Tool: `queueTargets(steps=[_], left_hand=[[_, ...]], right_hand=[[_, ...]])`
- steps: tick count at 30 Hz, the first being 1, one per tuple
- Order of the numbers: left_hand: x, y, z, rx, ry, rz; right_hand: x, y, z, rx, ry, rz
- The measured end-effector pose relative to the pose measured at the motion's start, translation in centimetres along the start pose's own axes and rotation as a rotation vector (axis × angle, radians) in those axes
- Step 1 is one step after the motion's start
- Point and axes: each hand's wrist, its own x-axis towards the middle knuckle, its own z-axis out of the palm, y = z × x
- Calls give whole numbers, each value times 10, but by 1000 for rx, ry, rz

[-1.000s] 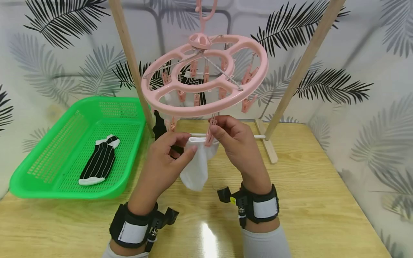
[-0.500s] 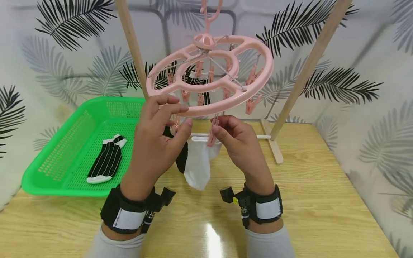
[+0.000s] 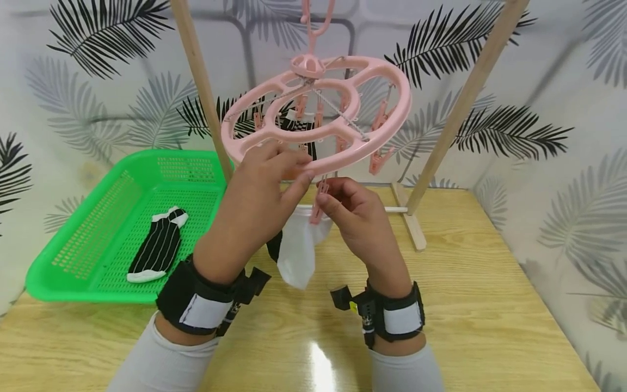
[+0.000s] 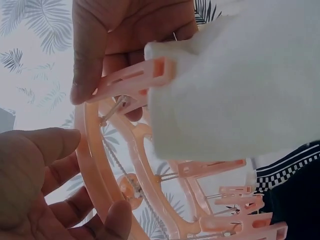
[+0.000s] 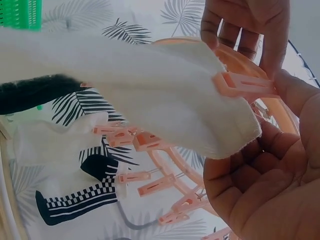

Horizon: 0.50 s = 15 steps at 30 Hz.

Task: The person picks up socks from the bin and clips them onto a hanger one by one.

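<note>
A round pink clip hanger (image 3: pixel 360 151) hangs tilted in the head view. My left hand (image 3: pixel 259 196) grips its near rim, thumb at the outer edge and fingers over the ring. Just right of it, my right hand (image 3: pixel 360 220) pinches the handle end of a pink clothespin (image 3: pixel 317 209) tied to that rim. A plain white sock (image 3: pixel 296 247) dangles by its cuff from this clothespin; the right wrist view shows the clothespin's nose (image 5: pixel 227 84) over the cuff. Farther back, a black-and-white checkered sock (image 5: pixel 80 200) hangs from other clips.
A green basket (image 3: pixel 44 267) stands on the left, with a black striped sock (image 3: pixel 155 247) inside. Wooden posts (image 3: pixel 448 109) rise on both sides of the hanger, joined low down by a white bar (image 3: pixel 394 209). Everything stands on a wooden table (image 3: pixel 480 305).
My left hand has let go of the white sock's cuff, risen to the hanger and taken hold of its near rim. The right hand keeps pinching the clothespin in about the same place.
</note>
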Motion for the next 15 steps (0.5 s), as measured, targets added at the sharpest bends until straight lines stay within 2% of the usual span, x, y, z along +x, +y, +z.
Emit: queueTargets(steps=[8,15], left_hand=[[-1,0,0,-22,11,-51],[-1,-4,-4,-20,33,-72]], right_hand=[[2,2,2,-183,68,-8],[1,-2,1,-264,94,-42]])
